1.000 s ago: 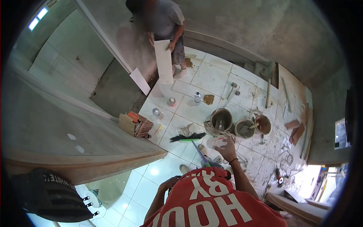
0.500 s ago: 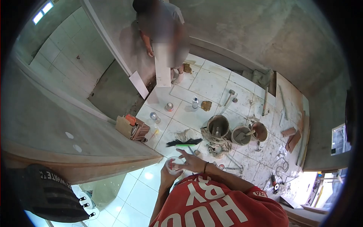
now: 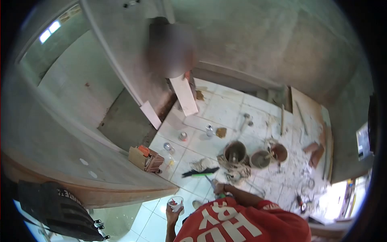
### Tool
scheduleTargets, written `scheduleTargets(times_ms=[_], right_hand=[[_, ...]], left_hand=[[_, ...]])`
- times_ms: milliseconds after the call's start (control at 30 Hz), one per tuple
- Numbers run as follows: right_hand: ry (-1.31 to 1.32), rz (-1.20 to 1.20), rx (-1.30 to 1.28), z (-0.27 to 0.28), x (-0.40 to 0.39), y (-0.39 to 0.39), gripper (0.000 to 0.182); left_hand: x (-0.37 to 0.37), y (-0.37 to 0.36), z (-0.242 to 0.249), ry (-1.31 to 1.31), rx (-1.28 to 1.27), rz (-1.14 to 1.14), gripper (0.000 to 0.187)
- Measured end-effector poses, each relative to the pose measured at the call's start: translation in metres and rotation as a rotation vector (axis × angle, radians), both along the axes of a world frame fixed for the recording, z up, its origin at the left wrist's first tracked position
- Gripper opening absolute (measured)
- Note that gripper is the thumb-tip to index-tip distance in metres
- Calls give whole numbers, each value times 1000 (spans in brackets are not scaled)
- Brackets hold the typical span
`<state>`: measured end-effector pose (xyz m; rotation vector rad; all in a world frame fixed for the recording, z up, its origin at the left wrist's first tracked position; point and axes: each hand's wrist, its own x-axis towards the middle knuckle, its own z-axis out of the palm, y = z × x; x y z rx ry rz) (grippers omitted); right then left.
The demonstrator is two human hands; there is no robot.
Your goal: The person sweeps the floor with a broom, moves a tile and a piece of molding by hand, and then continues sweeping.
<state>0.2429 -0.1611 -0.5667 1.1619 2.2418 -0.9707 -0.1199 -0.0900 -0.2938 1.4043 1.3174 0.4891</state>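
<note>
My left hand [image 3: 173, 213] is closed around a clear plastic cup [image 3: 175, 203] with small red pieces in it, held low in front of me. My right hand [image 3: 219, 188] is at the front of my red shirt, its fingers curled. The handle of a broom [image 3: 200, 173] runs up into this hand, and a bit of green shows just below it. Black bristles and a green strip mark the broom's head on the tiled floor. My fingers partly hide the grip.
Several mortar buckets [image 3: 260, 159] stand on dirty white tiles [image 3: 225, 97]. Bottles [image 3: 209, 130], a mallet [image 3: 246, 121] and a box of tiles [image 3: 146, 158] lie around. A co-worker [image 3: 171, 50] holds a long white tile [image 3: 184, 97]. A black backpack [image 3: 56, 211] hangs at left.
My right hand has left the cup and moved right to the broom handle. My left hand has lowered with the cup. The co-worker has bent forward, and the long tile has tilted.
</note>
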Motion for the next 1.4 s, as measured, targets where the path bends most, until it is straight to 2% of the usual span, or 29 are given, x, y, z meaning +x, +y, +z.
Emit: scheduleTargets(times_ms=[33,133,200,267,300,367,433,467,533,567,633,700,767,800,833,867,900,933,1000,1100,1233,1367,1400], right_hand=[[40,-252,-71,60,6,-4,42],[191,-671,-5,125,19,-17,24],[342,-846,72,160,22,-36,19],[483,-941,135,208,22,-52,20],[560,-938,203,232,25,-59,22],[882,-1412,-192,246,19,-70,25],[1159,-1558,-195,321,11,-80,27],[1162,-1545,-192,344,6,-82,27],[1170,-1819,-231,372,2,-85,23],[1177,-1827,-224,377,1,-86,23],[1043,-1760,-42,386,2,-99,19],[1075,-1782,31,391,7,-104,13],[964,-1786,179,364,17,-116,11],[839,-1819,251,317,22,-125,21],[644,-1928,239,318,25,-122,34],[510,-1939,316,319,32,-122,42],[541,-1964,341,313,41,-126,42],[509,-2015,352,312,46,-132,42],[478,-2065,369,340,60,-144,43],[454,-2131,436,338,70,-171,45],[360,-2224,657,345,69,-211,40],[278,-2350,730,369,54,-233,45],[261,-2396,684,370,47,-236,46]], left_hand=[[-6,-2,-1,37,39,-28,66],[-17,-16,6,-5,-48,40,65],[-30,-26,-1,2,-78,21,65],[-39,-31,-3,-60,-139,84,63],[-44,-30,-6,-25,-127,33,62],[-56,-25,-26,56,-111,-38,61],[-49,-17,-29,-17,-174,-38,61],[-45,-10,-31,-3,-168,-84,62],[-26,13,-36,41,-103,-200,63],[-13,26,-34,43,-99,-212,63],[21,49,-29,24,-27,-326,63],[55,77,-36,8,29,-369,61],[100,91,-27,-171,5,-279,53],[116,100,-26,-38,-22,-285,54],[130,109,-33,-10,-42,-353,54],[144,117,-47,-75,-23,-310,54],[155,119,-56,-139,-9,-266,55],[162,114,-55,-118,-38,-331,55],[183,107,-46,-156,12,-302,54],[180,115,-77,-87,79,-397,56],[180,120,-82,61,68,-470,58],[195,133,-95,199,6,-575,59],[197,138,-100,235,-9,-611,59]])
